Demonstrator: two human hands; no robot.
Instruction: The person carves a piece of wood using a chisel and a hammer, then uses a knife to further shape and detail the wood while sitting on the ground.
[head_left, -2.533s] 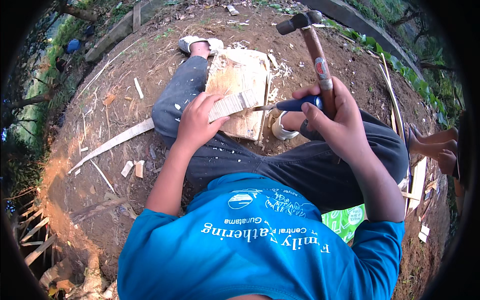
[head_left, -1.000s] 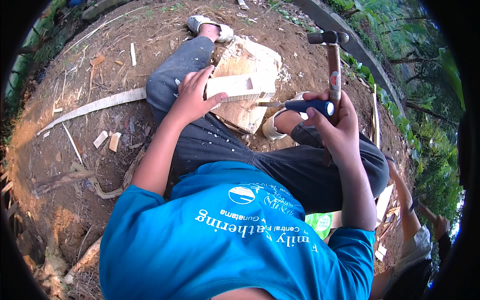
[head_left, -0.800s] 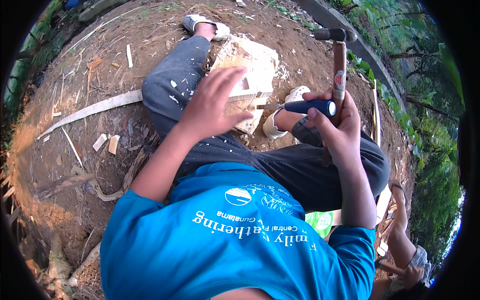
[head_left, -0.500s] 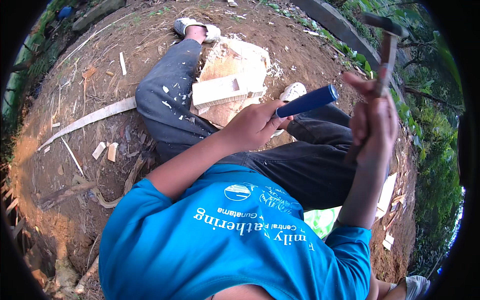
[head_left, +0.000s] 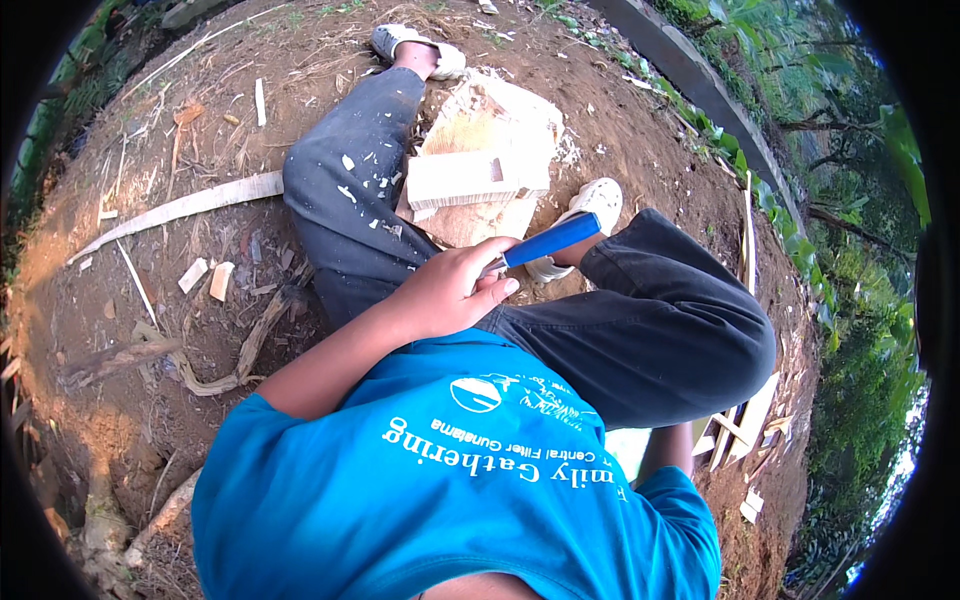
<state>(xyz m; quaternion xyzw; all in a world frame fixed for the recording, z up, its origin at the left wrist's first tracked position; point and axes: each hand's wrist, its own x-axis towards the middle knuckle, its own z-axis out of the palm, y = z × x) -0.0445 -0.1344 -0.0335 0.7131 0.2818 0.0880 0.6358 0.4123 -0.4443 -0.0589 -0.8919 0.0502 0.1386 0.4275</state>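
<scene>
My left hand (head_left: 462, 288) is closed round the metal end of a chisel with a blue handle (head_left: 555, 240). The handle points up and to the right, and its blade is hidden in my fingers. Beyond it lies a pale wooden block (head_left: 465, 180) with a rectangular recess cut near its right end. The block rests on a larger, rough slab of wood (head_left: 515, 115) between my legs. My right forearm (head_left: 668, 450) goes down beside my bent right leg; the hand itself is hidden behind the thigh.
Wood chips (head_left: 222, 281) and a long curved strip of wood (head_left: 180, 215) lie on the dirt at left. Split wood pieces (head_left: 755, 420) sit beyond my right knee. A concrete edging (head_left: 690, 80) runs along the plants at right.
My right hand, raised with a hammer before, has dropped out of sight behind my right leg. My left hand has drawn back toward me with the chisel.
</scene>
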